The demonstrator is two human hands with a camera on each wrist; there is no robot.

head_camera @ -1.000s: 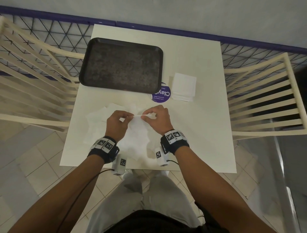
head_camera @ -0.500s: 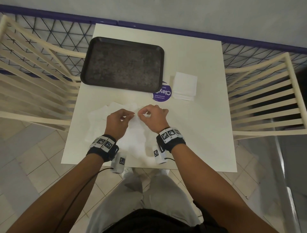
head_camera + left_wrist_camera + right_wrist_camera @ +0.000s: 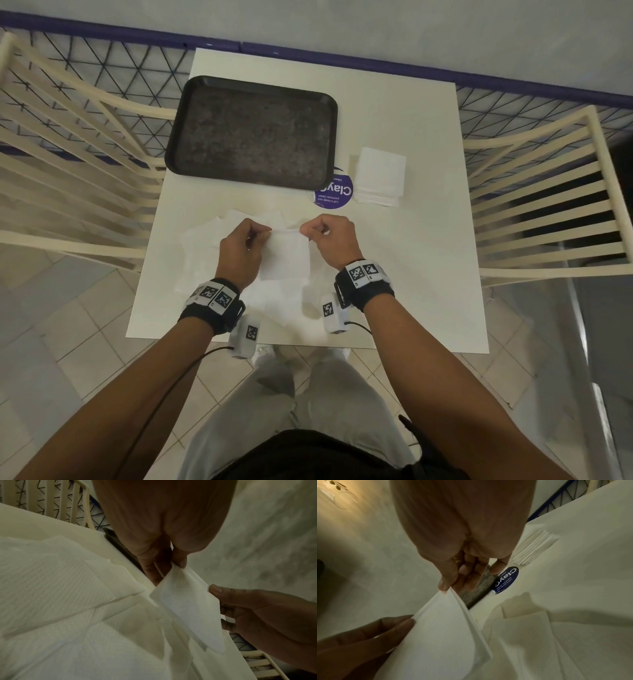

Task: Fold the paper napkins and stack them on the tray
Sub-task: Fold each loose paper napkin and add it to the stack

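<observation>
White folded napkin pinched at top corners by left hand and right hand, above surface's near edge.

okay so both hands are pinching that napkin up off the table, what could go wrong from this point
1. The napkin is held only by its top corners, left hand and right hand; the thin layers seen in the right wrist view could slip apart and spoil the fold.
2. Loose napkins lie spread right beneath; lowering the hands may drag or crumple them.
3. The tray sits beyond the round sticker and the neat stack; a reach across might nudge that stack.
</observation>
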